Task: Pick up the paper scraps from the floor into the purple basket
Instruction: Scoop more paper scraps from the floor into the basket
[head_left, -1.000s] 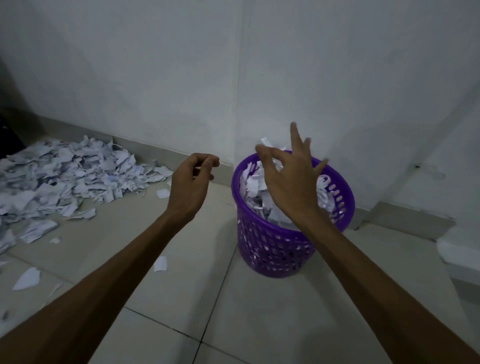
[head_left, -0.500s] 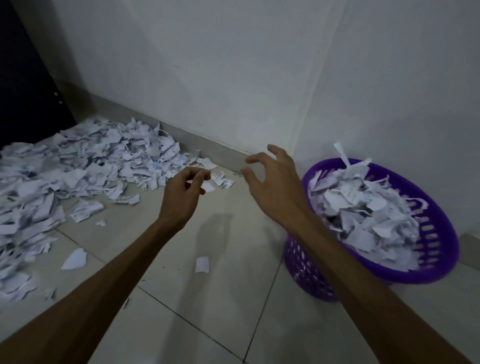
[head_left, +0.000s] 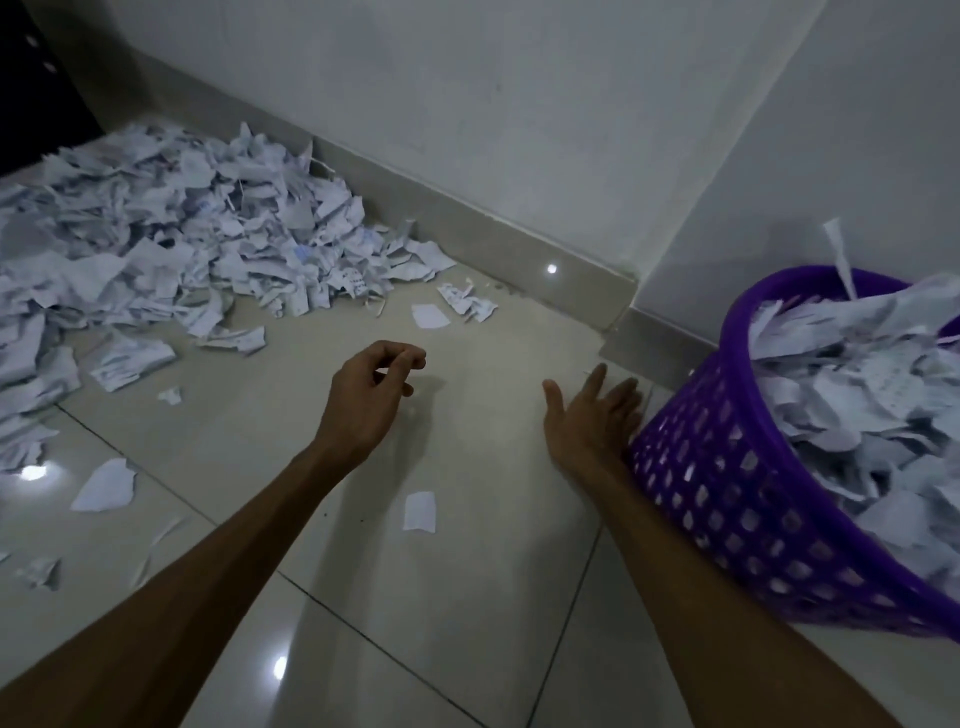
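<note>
Purple basket (head_left: 737, 467) heaped full, yet the big scrap pile (head_left: 171, 244) left of it remains (plus strays). Your hands hold nothing: left hand (head_left: 371, 387) loosely curled, right hand (head_left: 592, 421) flat beside basket.

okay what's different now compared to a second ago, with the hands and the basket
The right hand left the purple basket top and dropped, fingers spread, beside its wall. The left hand stayed loosely curled, holding nothing visible. Basket still heaped with scraps; the paper pile lies untouched.

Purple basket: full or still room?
Nearly full: the purple basket holds paper scraps heaped above its rim.
</note>
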